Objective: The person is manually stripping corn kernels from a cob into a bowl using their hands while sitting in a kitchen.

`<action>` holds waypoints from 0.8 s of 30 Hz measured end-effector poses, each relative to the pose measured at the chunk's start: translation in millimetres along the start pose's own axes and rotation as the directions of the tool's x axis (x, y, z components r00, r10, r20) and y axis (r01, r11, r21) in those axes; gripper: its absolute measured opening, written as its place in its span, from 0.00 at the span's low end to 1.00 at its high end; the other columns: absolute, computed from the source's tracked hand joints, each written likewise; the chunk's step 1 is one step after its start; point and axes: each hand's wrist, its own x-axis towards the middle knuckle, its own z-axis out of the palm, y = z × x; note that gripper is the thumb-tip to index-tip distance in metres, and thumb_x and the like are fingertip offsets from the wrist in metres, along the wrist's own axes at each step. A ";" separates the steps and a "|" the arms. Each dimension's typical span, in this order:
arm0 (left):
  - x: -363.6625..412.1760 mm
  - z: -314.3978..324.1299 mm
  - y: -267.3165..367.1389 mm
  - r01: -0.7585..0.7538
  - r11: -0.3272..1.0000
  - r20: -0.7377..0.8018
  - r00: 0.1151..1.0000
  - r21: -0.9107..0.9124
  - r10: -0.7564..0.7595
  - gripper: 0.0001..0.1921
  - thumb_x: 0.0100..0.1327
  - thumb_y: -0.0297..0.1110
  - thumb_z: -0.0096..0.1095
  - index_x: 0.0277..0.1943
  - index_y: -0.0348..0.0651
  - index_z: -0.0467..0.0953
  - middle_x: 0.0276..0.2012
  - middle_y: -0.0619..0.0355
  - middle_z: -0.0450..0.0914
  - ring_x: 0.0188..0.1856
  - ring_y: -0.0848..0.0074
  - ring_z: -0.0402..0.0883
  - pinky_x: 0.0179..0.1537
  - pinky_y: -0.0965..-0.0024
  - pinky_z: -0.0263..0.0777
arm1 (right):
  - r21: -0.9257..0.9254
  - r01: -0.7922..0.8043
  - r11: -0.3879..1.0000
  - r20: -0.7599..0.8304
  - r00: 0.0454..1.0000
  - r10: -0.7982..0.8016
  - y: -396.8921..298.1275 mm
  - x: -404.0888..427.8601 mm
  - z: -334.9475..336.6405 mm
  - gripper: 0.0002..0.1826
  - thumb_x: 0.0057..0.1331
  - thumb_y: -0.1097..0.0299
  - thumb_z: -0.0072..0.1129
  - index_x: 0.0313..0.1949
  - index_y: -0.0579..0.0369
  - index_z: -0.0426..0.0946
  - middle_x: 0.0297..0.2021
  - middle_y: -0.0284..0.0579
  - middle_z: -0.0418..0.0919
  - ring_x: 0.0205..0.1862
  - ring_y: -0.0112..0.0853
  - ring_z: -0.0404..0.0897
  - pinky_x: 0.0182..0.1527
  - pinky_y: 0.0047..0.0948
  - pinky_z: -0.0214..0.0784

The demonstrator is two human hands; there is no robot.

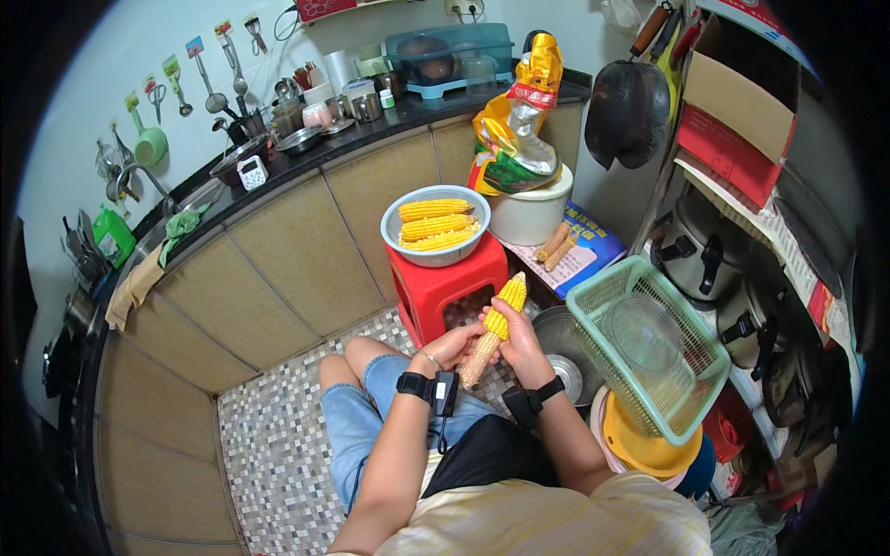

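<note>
Before my lap, both hands are on an ear of corn point(496, 324) held at a tilt. Yellow kernels cover its upper part; the lower part is bare cob. My right hand point(520, 340) wraps around it from the right side. From the left, my left hand point(455, 346) grips it near where the kernels end, its fingertips partly hidden. Ahead, a pale blue plastic colander point(445, 258) holds several ears of corn point(437, 226), the nearest with some kernels gone. It rests on a red plastic stool point(445, 285).
Bare cobs point(556, 247) lie on printed sheets beside a white bucket point(525, 215) bearing a yellow bag point(518, 125). At my right are a metal basin point(591, 358), a green plastic basket point(650, 347) and a rack with pressure cookers point(699, 243). A cabinet counter point(410, 118) curves ahead.
</note>
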 end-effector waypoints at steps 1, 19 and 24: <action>-0.6 -2.1 -1.6 0.006 1.000 0.002 1.000 0.000 -0.006 0.21 0.66 0.44 0.37 0.51 0.34 0.67 0.39 0.52 0.78 0.38 0.70 0.79 0.45 0.70 0.71 | 0.011 -0.007 1.000 0.006 1.000 0.007 2.4 0.6 -0.3 0.15 0.55 0.70 0.61 0.40 0.53 0.65 0.29 0.41 0.73 0.30 0.31 0.75 0.32 0.30 0.71; -1.9 3.2 -2.7 0.003 1.000 -0.047 0.999 -0.031 -0.005 0.19 0.63 0.41 0.40 0.48 0.36 0.69 0.34 0.54 0.78 0.34 0.72 0.78 0.37 0.74 0.71 | 0.039 -0.014 0.999 -0.013 1.000 0.015 3.5 4.9 -2.8 0.14 0.56 0.71 0.60 0.40 0.53 0.66 0.29 0.41 0.73 0.30 0.32 0.75 0.32 0.31 0.71; -4.1 4.7 2.8 0.019 0.999 -0.128 0.992 0.030 -0.015 0.17 0.60 0.41 0.48 0.44 0.35 0.70 0.33 0.54 0.78 0.31 0.74 0.77 0.34 0.75 0.71 | 0.037 -0.011 0.999 -0.033 0.999 0.012 4.1 6.1 -4.6 0.14 0.56 0.71 0.60 0.40 0.54 0.66 0.30 0.41 0.73 0.31 0.31 0.75 0.33 0.30 0.71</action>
